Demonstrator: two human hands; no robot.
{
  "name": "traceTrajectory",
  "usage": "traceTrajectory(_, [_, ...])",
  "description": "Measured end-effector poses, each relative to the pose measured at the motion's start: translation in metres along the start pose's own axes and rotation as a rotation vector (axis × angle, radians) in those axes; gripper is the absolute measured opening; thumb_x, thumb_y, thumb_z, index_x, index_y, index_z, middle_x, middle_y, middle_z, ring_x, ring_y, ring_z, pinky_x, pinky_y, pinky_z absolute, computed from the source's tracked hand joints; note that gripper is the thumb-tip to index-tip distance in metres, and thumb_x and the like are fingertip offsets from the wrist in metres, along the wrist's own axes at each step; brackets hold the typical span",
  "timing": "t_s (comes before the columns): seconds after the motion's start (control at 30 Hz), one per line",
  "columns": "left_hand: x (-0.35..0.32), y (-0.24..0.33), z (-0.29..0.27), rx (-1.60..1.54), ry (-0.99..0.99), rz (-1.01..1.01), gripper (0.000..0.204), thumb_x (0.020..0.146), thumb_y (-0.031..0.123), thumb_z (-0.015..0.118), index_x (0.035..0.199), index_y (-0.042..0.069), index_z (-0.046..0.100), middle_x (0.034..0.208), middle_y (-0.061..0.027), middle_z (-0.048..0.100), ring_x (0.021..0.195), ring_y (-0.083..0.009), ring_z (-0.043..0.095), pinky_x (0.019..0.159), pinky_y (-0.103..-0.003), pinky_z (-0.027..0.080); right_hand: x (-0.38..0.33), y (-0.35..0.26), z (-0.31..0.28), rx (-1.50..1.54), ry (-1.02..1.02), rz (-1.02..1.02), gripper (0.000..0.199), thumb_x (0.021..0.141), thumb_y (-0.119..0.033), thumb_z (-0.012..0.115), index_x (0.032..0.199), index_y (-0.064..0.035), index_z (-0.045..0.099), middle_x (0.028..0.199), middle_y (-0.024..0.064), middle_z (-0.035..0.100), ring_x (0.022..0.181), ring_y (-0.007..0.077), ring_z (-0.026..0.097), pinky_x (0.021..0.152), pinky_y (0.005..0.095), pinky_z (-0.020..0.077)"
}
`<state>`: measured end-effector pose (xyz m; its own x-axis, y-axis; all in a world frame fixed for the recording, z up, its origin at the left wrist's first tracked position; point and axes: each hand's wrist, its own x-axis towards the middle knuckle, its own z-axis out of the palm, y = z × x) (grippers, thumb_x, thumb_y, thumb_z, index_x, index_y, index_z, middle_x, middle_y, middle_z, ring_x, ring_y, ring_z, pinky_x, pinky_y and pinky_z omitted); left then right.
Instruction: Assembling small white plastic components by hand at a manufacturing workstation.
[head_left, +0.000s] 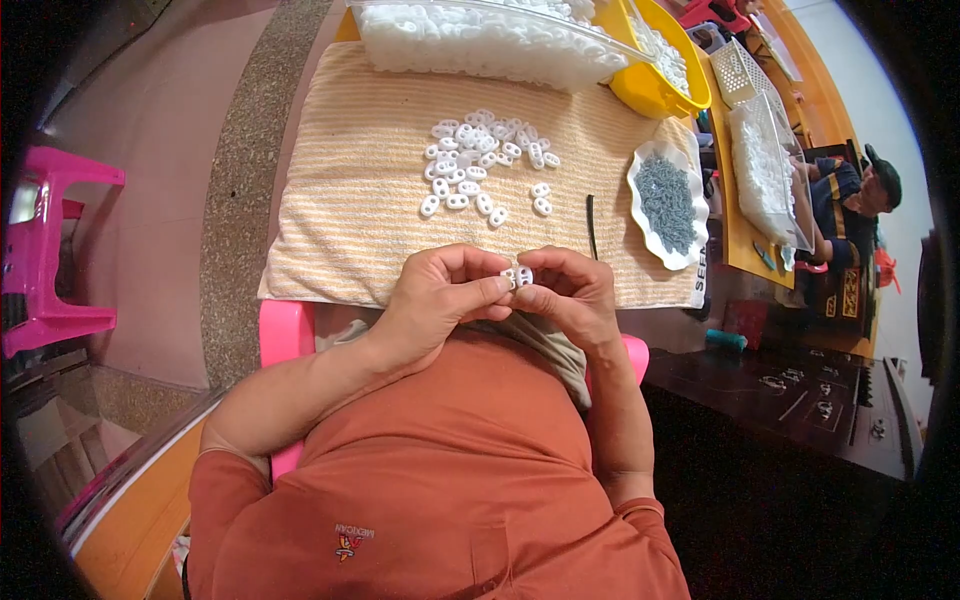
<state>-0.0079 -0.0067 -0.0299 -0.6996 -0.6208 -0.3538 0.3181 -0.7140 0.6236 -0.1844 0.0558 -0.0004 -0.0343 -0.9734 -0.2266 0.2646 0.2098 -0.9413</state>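
Observation:
In front of my body, at the near edge of the towel, both hands meet with bent fingers. My right hand (pixel 572 292) pinches a small white two-hole plastic piece (pixel 525 275) between thumb and forefinger. Close against it, my left hand (pixel 448 288) grips a small whitish part (pixel 508 277), mostly covered by the fingertips. Whether the two parts are joined I cannot tell. Beyond my hands, many similar white two-hole pieces (pixel 465 172) lie loosely heaped on the striped towel (pixel 350 200). A small pair of them (pixel 541 198) lies apart on the right.
A scalloped white dish (pixel 640 200) holds small grey pieces, with a thin black strip (pixel 591 225) beside it. At the back stand a clear bin (pixel 480 62) and a yellow basket (pixel 650 95), both with white parts. Another person (pixel 850 205) sits at right; a pink stool (pixel 60 250) stands left.

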Motion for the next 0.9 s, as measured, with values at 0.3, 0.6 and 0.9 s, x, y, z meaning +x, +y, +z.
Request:
traceTrajectory(0.3, [-0.0002,-0.0006,0.0,0.003,-0.012,-0.007,0.016,0.087,0.006,0.064,0.103,0.001,0.062,0.095,-0.0073,0.066,0.081,-0.013,0.065,0.071,-0.025,0.057,0.0018,0.0063,-0.0069,-0.087,-0.061,-0.042,0.029,0.082,0.007,0.066,0.11,0.0057,0.06,0.098,0.0106,0.066,0.09,0.0168,0.065,0.081,0.0284,0.0538])
traceTrajectory(0.6, [-0.0007,0.0,0.0007,0.007,-0.017,-0.018,0.016,0.087,0.005,0.065,0.102,0.001,0.062,0.093,-0.0077,0.066,0.079,-0.0135,0.065,0.07,-0.024,0.057,0.0006,0.0053,-0.0068,-0.033,-0.054,-0.025,0.03,0.081,0.005,0.067,0.11,0.0066,0.059,0.097,0.0113,0.066,0.086,0.0174,0.066,0.079,0.0282,0.0542])
traceTrajectory(0.9, [-0.0028,0.0019,0.0028,0.033,0.009,-0.034,0.016,0.086,0.007,0.067,0.1,-0.001,0.062,0.091,-0.0078,0.066,0.076,-0.0128,0.065,0.067,-0.025,0.057,-0.0015,0.0089,-0.0079,-0.044,-0.044,-0.009,0.031,0.082,0.005,0.067,0.112,0.0069,0.059,0.099,0.0133,0.066,0.087,0.0198,0.067,0.078,0.0296,0.0554])
